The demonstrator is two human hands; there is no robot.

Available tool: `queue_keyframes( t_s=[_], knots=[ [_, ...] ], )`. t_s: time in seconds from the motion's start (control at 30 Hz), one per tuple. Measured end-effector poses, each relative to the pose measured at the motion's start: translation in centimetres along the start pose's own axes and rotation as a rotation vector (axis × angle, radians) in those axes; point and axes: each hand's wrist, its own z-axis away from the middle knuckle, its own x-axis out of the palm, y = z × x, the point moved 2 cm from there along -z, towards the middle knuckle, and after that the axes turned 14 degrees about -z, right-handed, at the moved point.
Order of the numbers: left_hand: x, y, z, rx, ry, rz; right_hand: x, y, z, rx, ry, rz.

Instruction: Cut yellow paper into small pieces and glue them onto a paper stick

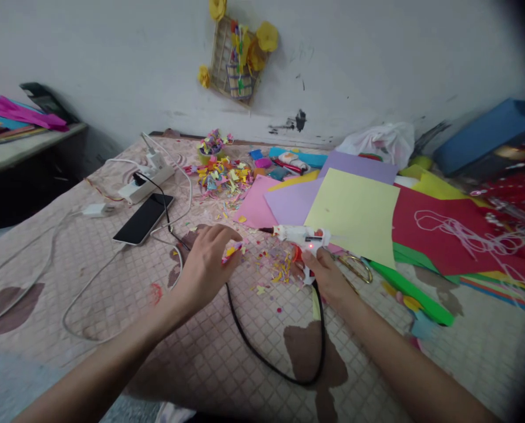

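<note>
My right hand (328, 275) is wrapped round the handle of a white hot glue gun (298, 235) with an orange trigger and a small red light. The gun's dark nozzle points left, toward my left hand (210, 256). Between the left thumb and fingers is a small colourful paper piece (232, 251), yellow, pink and purple; the fingers partly cover it. From the gun's handle a black cord (262, 367) loops down over the table and passes under the left hand. Paper scraps (281, 267) lie between the two hands.
Coloured paper sheets (354, 211) and scissors (357, 267) lie to the right, white string (460, 232) beyond. Behind are a pile of paper cuttings (225, 176) and a small filled pot (212, 154). A phone (143, 220), power strip (147, 181) and white cables occupy the left.
</note>
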Motion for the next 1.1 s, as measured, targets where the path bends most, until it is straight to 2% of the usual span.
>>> queue_keyframes(
  t_s=[0.13, 0.27, 0.4, 0.8, 1.0, 1.1],
  knots=[
    [1.1, 2.7, 2.1, 0.133, -0.241, 0.046, 0.2, -0.3, 0.0, 0.007, 0.019, -0.065],
    [2.7, 3.6, 3.3, 0.157, -0.339, 0.001, 0.6, -0.7, 0.1, 0.024, -0.023, -0.093],
    [3.3, 3.8, 3.7, 0.174, -0.338, -0.017, 0.5, -0.7, 0.1, 0.026, -0.021, -0.078],
    [3.6, 3.9, 3.4, 0.133, -0.372, -0.044, 0.6, -0.5, 0.0, -0.013, -0.041, -0.136],
    [3.4, 3.7, 3.7, 0.108, -0.328, 0.037, 0.5, -0.5, 0.0, -0.009, -0.011, -0.106],
    [2.3, 3.0, 3.5, 0.052, -0.236, 0.165, 0.4, -0.3, 0.0, -0.013, 0.001, -0.109]
  ],
)
